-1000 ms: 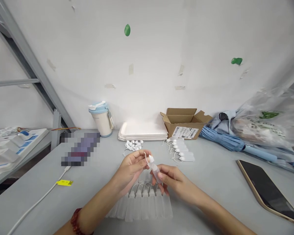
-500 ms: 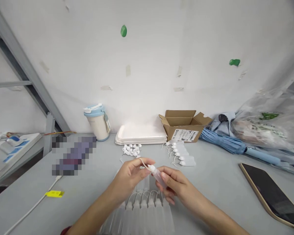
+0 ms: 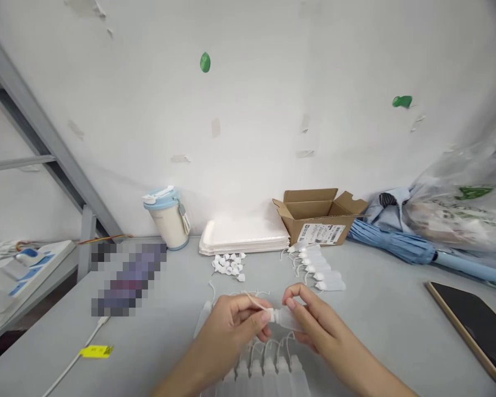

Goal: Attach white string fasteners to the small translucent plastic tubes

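A small translucent plastic bottle (image 3: 289, 319) lies almost level between my two hands. My left hand (image 3: 233, 328) pinches its white cap (image 3: 271, 315), from which a thin pale strip curves back over the fingers. The bottle's body is in my right hand (image 3: 320, 325), its far end hidden by the fingers. Below my hands, a row of similar bottles (image 3: 270, 380) lies side by side with thin looped strips at their tops. Another bottle (image 3: 202, 320) rests left of my left hand, partly covered by it.
Several loose white caps (image 3: 228, 266) are heaped before a stack of white padded envelopes (image 3: 246, 234). Capped bottles (image 3: 330, 280) lie by an open cardboard box (image 3: 320, 229). A tumbler (image 3: 169, 223), a blue umbrella (image 3: 392, 240), a phone (image 3: 475, 331) and a white cable (image 3: 76, 358) surround them.
The bottle has turned from a slant to nearly level, and my hands have moved slightly right and down in view. The whole scene has shifted a little as the camera moved.
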### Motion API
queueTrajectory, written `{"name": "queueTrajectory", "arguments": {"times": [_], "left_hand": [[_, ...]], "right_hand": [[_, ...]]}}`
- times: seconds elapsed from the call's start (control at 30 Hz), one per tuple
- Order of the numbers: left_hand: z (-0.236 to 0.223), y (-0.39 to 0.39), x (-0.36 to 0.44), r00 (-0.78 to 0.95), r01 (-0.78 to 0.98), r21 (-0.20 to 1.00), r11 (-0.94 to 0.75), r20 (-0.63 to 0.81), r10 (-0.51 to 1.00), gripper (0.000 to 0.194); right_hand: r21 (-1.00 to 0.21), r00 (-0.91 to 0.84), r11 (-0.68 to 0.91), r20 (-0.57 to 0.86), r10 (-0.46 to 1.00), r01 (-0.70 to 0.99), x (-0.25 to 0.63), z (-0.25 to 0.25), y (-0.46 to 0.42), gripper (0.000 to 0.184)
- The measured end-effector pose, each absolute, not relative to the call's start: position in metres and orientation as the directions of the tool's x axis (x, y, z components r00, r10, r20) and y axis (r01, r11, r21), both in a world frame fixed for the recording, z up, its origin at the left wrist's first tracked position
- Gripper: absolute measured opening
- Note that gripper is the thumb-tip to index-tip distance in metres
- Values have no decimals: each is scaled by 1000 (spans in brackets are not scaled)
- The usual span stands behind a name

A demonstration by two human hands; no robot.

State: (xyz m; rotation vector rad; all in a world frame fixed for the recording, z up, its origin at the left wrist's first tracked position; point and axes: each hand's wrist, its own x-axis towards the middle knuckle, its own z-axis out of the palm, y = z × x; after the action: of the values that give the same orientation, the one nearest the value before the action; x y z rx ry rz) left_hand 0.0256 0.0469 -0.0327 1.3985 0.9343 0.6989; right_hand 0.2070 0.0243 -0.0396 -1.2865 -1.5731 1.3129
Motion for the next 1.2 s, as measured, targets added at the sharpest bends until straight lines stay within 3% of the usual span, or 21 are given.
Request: {"name": "queueTrajectory", "arguments": {"times": [0.17, 0.37, 0.8, 1.2], "left_hand": [[-34, 50, 24, 508, 92, 987, 133, -161, 846, 28], [-33, 53, 23, 545, 24, 962, 272, -241, 803, 24], [-33, 52, 21, 554, 63, 986, 153, -162, 816, 22], [-38, 50, 24, 558, 118, 979, 169, -206, 804, 23]], "right_hand": [[-964, -276, -22, -97, 956, 265, 208, -37, 23, 36], [-975, -330, -176, -212, 920, 136, 208, -35, 27, 34], [-960, -342, -259, -280, 897, 106, 208, -31, 26, 30], [-953, -354, -280, -303, 885, 116, 208, -34, 26, 26]]}}
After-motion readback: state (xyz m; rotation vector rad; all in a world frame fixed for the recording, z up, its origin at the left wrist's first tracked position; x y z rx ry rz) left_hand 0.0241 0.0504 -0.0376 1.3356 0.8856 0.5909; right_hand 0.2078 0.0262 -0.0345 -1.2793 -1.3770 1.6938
